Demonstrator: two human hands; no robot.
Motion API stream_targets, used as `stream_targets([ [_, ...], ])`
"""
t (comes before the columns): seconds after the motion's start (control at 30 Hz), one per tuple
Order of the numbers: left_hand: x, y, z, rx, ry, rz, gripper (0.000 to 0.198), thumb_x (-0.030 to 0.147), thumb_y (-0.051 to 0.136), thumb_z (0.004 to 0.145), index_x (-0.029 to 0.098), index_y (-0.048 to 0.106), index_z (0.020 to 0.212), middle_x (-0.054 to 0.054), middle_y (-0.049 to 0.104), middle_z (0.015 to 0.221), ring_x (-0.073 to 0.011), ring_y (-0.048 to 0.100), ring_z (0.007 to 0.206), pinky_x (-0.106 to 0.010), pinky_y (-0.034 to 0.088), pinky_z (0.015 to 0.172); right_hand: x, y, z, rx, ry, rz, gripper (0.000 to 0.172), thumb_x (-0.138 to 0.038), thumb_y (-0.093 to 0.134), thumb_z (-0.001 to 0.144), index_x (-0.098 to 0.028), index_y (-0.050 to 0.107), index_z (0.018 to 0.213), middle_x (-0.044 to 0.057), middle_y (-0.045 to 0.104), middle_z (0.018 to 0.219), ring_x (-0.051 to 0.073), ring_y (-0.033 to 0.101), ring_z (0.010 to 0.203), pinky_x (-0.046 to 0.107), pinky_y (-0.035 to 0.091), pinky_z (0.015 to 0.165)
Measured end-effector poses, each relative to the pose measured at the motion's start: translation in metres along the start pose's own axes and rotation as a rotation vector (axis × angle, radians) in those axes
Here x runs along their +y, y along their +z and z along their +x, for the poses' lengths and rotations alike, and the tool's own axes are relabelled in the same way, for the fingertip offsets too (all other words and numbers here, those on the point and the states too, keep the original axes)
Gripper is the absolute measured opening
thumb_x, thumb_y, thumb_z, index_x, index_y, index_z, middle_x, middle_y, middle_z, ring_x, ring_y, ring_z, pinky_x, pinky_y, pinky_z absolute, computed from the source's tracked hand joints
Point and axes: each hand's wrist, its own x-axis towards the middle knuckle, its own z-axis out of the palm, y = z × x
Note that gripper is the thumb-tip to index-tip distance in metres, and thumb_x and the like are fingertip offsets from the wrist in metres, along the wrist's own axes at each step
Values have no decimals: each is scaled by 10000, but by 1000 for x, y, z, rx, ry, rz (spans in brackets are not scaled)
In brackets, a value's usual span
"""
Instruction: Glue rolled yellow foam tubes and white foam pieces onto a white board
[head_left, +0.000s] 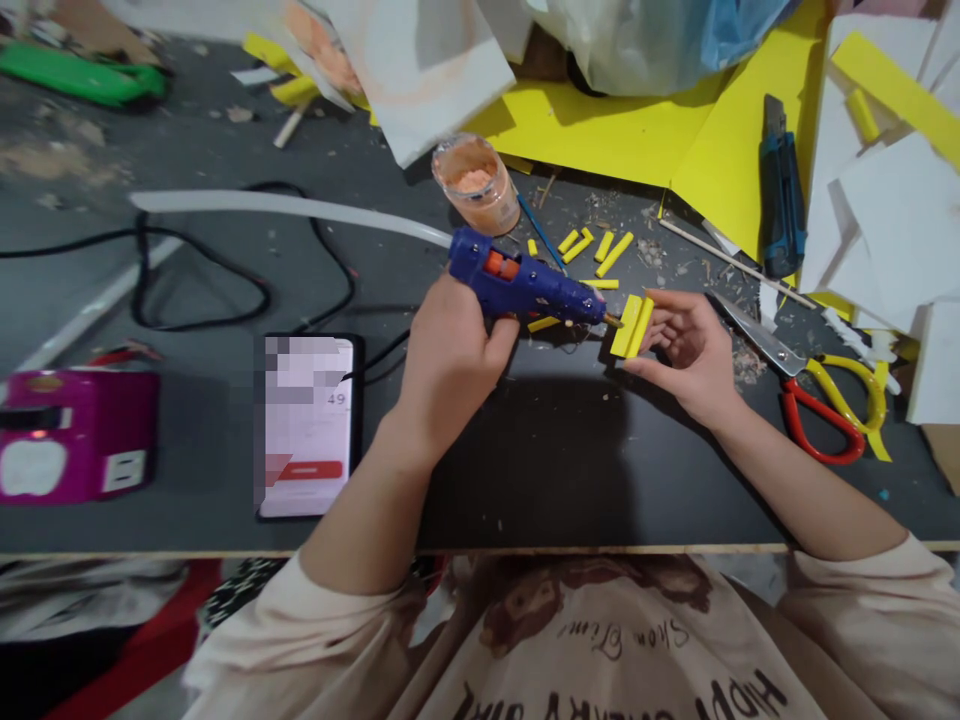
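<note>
My left hand (459, 355) is wrapped round the handle of a blue glue gun (536, 287), with a long white glue stick (300, 206) sticking out of its back. The gun's nozzle points right and meets, or nearly meets, a small folded yellow foam piece (632, 326). Fingertips and thumb of my right hand (686, 350) pinch that piece by its right side. Several short yellow strips (615, 255) lie scattered on the dark table beyond the gun. Contact between the nozzle tip and the foam cannot be made out exactly.
Scissors (821, 400) and a blue box cutter (781, 190) lie at the right. Behind the gun stands an open jar (476, 185). A phone (309, 425), a purple box (79, 435) and a black cord (202, 240) occupy the left. Yellow sheets (600, 130) spread along the back.
</note>
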Motion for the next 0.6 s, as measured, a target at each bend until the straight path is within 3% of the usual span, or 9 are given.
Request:
stream_targets([
  [0.33,4,-3,0,-53,6,-11,173,282,512,791,193,525,938,-80,596,910,-259,608,922,-384,488,852,3,-2,1,105,-23,-10,576,-326,840,664,-288,507,1132,-43,633,862,99,623,740,250,533,702],
  [0.6,4,-5,2,-30,-33,-78,132,292,513,779,208,533,880,-89,598,892,-272,603,920,-408,482,851,0,0,-1,8,-12,-9,558,-296,832,677,-278,513,1134,-22,628,871,110,614,747,260,526,687],
])
